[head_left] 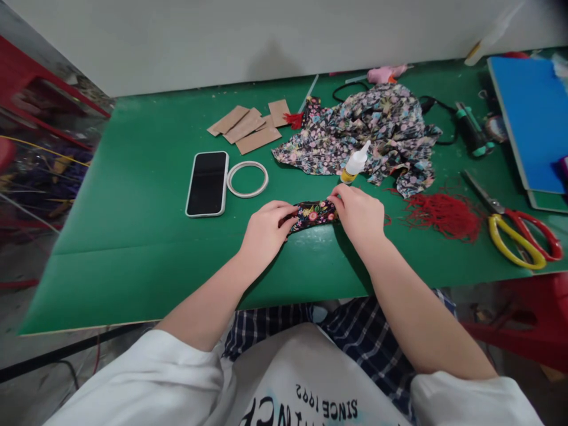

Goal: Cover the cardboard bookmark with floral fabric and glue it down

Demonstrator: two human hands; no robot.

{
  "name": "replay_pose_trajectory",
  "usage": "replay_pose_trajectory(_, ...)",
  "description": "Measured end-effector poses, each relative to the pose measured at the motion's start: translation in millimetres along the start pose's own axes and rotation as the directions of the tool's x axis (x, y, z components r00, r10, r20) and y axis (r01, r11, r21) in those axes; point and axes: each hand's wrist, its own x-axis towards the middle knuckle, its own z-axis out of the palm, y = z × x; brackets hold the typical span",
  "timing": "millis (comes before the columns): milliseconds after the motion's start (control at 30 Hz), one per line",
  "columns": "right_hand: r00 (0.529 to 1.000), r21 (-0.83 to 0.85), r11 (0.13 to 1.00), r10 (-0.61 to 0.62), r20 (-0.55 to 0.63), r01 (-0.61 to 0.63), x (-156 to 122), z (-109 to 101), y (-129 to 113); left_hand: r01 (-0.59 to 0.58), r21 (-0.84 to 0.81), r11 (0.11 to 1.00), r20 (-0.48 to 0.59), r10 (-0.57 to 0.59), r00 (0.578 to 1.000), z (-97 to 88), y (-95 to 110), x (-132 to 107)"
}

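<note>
Seen from above, a person's two bare hands meet at the centre of the frame on a green counter (133, 236). The left hand (265, 229) and the right hand (360, 214) each pinch one end of a small floral strip (314, 214), fingers closed on it, holding it flat on the counter between them. Just above the right hand stands a small glue bottle (354, 164), white-capped with yellow at its base, resting against a crumpled floral cloth (370, 133). Left of centre lie a phone (207, 183) and a white ring (247, 178). Cardboard pieces (251, 127) sit above them. At right lie red thread (444, 214) and scissors (517, 231).
</note>
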Motion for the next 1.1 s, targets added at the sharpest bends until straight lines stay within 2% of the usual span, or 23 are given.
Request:
replay_pose_trajectory(533, 1.0, 0.006, 1.0, 0.004, 0.022, -0.004, 1, 4, -1, 0.034, -0.004, 0.999, 0.032, -0.034, 0.999, -0.6, 2, -1)
replay_pose_trajectory(767, 1.0, 0.021, 1.0, 0.017, 0.017, -0.017, 2, 4, -1, 0.028, 0.052, 0.998, 0.032, -0.03, 0.999, -0.2, 2, 0)
replay_pose_trajectory(900, 0.998, 0.067, 0.997, 0.044, -0.044, -0.041, 1, -1, -3, 0.005, 0.131, 0.991, -0.04, 0.0, 0.999, -5.7, 1, 0)
replay_pose_trajectory(1100, 0.985, 0.195, 0.979, 0.09, -0.149, -0.06, 0, -19, 1, 0.049, 0.214, 0.976, -0.216, -0.001, 0.976, -28.2, -9, 2)
